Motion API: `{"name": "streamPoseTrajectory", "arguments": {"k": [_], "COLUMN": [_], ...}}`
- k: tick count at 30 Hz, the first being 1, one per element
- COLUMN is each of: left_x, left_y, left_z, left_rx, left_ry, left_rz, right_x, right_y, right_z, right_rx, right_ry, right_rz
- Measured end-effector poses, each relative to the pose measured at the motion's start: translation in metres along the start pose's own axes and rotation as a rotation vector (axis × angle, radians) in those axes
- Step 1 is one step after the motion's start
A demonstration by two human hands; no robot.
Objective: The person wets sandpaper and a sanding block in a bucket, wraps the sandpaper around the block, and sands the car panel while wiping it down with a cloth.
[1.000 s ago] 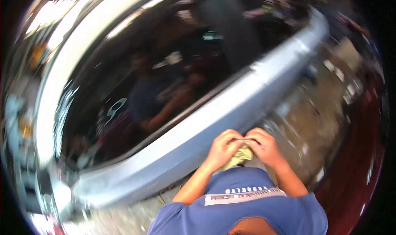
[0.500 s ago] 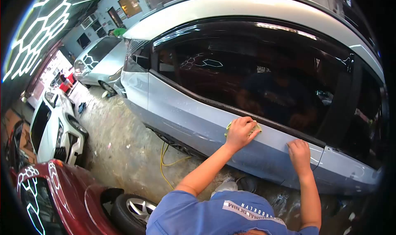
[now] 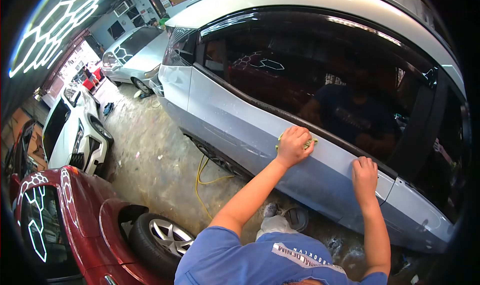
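My left hand [image 3: 294, 146] is closed around a yellow-green cloth [image 3: 308, 143] and presses it on the car's grey door panel [image 3: 235, 120], just below the window trim. Only the edges of the cloth show past my fingers. Farther right, my right hand [image 3: 365, 177] rests with bent fingers on the same panel, near the trim's rear end. Nothing shows in it, though its palm side is hidden. The dark side window [image 3: 300, 75] above both hands mirrors a person in a blue shirt.
Behind me to the left stands a dark red car [image 3: 85, 210] with a silver wheel [image 3: 167, 235]. A white car [image 3: 75, 130] and a silver car [image 3: 135, 52] are farther off. A yellow hose [image 3: 200, 185] lies on the concrete floor [image 3: 145, 155].
The view has shifted slightly, so the surroundings sit differently in frame. My left hand stays on the door with the cloth. My right hand has moved slightly up toward the window trim.
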State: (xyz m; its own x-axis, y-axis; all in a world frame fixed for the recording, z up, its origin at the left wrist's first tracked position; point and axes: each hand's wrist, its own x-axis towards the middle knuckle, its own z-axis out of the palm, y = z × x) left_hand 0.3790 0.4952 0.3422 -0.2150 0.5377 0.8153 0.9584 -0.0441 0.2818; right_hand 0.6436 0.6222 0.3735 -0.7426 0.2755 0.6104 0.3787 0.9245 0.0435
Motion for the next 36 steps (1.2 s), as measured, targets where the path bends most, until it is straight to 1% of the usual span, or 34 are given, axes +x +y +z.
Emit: {"name": "streamPoseTrajectory", "arguments": {"k": [1,4,6,7,8,10,13,15,19,21,22,23,24,26,30,36], "left_x": [0.000,-0.004,-0.007,-0.009,-0.008,-0.006,0.000,0.001,-0.004,-0.004,-0.008,-0.009,-0.012,-0.014,-0.010,-0.008], "left_y": [0.000,-0.008,-0.013,-0.018,-0.017,-0.011,-0.007,-0.005,-0.012,-0.011,-0.016,-0.014,-0.021,-0.032,-0.025,-0.020], "left_z": [0.002,0.004,0.003,0.008,0.008,0.005,0.000,0.001,0.007,0.006,0.009,0.010,0.013,0.016,0.012,0.009], "left_rx": [0.013,0.011,0.024,0.050,0.031,-0.006,0.006,0.009,0.052,0.020,0.031,0.045,0.029,0.044,0.063,0.035], "left_ry": [0.005,0.011,-0.100,-0.074,-0.106,-0.075,-0.091,-0.101,-0.084,-0.098,-0.106,-0.113,-0.127,-0.128,-0.165,-0.181], "left_rz": [-0.028,0.066,0.040,0.071,0.035,0.042,0.056,0.047,0.060,0.040,0.023,-0.004,0.013,0.097,0.065,0.063], "right_x": [-0.001,-0.007,-0.010,-0.012,-0.012,-0.015,-0.010,-0.006,0.001,0.004,0.007,0.007,0.008,0.011,0.015,0.007], "right_y": [0.001,0.007,0.014,0.019,0.020,0.021,0.023,0.022,0.019,0.020,0.017,0.015,0.013,0.006,-0.002,0.006], "right_z": [0.003,0.006,0.006,0.007,0.004,0.003,0.007,0.005,0.013,0.020,0.020,0.022,0.023,0.026,0.040,0.026], "right_rx": [-0.003,0.019,0.017,0.000,-0.007,-0.030,-0.059,-0.068,-0.109,-0.132,-0.172,-0.194,-0.182,-0.206,-0.191,-0.207], "right_ry": [0.020,0.052,0.056,0.031,0.010,0.045,0.091,0.046,0.109,0.173,0.271,0.224,0.278,0.261,0.248,0.191], "right_rz": [0.000,-0.034,-0.035,-0.030,-0.021,-0.019,-0.042,-0.033,-0.036,-0.060,-0.074,-0.069,-0.072,-0.084,-0.076,-0.071]}}
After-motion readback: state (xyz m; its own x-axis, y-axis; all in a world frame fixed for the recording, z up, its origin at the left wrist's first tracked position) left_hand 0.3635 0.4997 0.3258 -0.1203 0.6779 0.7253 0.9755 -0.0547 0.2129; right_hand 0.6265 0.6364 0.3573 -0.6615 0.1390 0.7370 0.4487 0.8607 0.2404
